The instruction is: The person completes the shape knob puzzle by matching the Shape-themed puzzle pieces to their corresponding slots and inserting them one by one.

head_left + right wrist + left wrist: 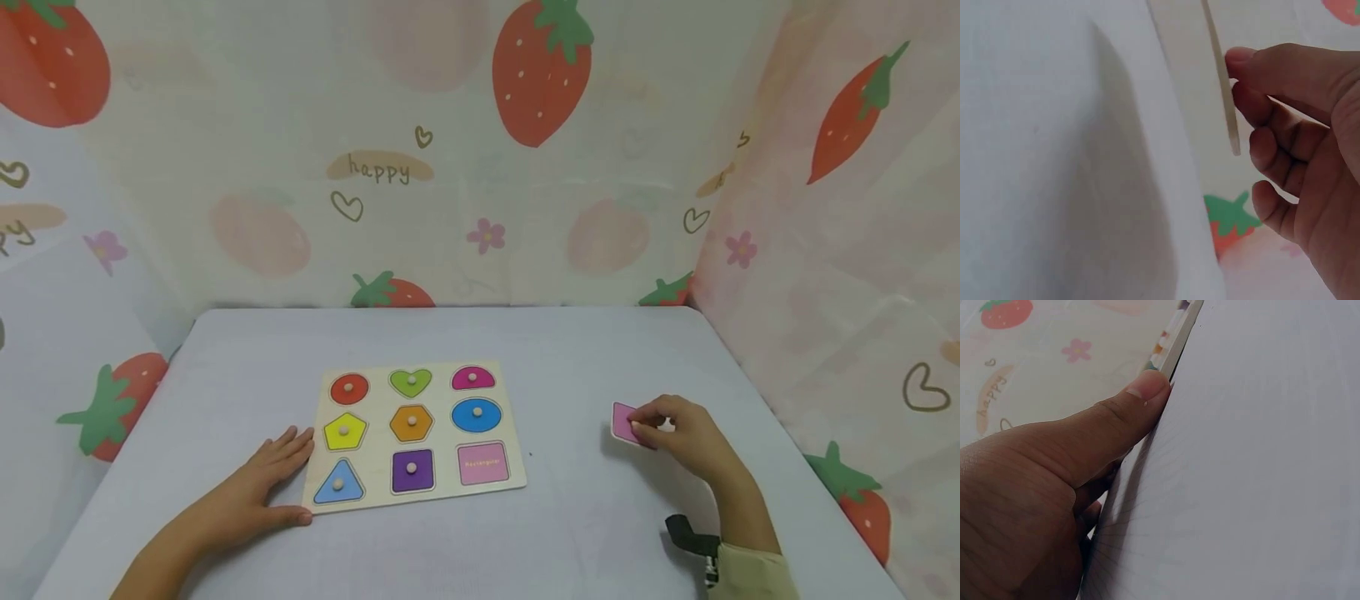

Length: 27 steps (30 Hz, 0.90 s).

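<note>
A wooden shape puzzle board (378,446) lies on the table. My left hand (251,487) rests at its left edge with fingers straight; in the left wrist view, the thumb (1116,412) touches the board's edge. Off to the right of the board, my right hand (693,437) pinches a pink rectangular puzzle piece (622,422) between thumb and fingers, held just above the table. Edge-on, the piece (1221,81) appears as a thin strip in the right wrist view. Its knob is hidden by the fingers. The board's rectangle recess (483,475) shows a pink bottom with lettering.
Several knobbed pieces sit in the board, among them a purple square (423,482), a blue oval (465,422) and an orange hexagon (401,429). White cloth covers the table (570,517). Strawberry-print curtains (525,200) stand behind it and at both sides.
</note>
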{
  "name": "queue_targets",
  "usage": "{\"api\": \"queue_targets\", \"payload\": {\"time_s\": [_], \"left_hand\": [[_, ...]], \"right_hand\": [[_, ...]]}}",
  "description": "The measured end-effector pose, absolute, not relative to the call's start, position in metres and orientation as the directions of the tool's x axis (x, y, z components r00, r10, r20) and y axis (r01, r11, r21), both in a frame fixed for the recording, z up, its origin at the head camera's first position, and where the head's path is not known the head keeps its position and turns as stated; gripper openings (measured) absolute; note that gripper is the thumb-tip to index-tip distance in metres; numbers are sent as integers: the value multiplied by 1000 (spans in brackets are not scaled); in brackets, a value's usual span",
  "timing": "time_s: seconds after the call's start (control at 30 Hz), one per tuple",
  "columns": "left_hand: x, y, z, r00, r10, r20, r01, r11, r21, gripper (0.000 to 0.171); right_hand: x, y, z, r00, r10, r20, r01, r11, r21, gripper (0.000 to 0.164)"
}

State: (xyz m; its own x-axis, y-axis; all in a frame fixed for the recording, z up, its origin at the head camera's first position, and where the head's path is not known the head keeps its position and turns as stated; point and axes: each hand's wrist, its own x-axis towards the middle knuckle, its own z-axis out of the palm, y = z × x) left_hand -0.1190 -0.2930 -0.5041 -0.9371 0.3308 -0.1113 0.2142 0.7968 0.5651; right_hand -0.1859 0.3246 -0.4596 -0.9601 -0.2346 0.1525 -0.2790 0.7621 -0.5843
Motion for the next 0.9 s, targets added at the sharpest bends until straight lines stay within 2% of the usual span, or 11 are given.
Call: {"api": "queue_targets", "payload": {"time_s": [0.33,0.9], "left_hand": [[-117,-294,-503,-936,338,-94,228,790,569,107],[-118,-294,-504,-936,339,-98,228,793,566,107]], "right_hand": [[-199,293,-431,-933,-306,192,-359,721,-593,9],[-219,239,-410,-877,-445,184,-456,644,-615,10]]}}
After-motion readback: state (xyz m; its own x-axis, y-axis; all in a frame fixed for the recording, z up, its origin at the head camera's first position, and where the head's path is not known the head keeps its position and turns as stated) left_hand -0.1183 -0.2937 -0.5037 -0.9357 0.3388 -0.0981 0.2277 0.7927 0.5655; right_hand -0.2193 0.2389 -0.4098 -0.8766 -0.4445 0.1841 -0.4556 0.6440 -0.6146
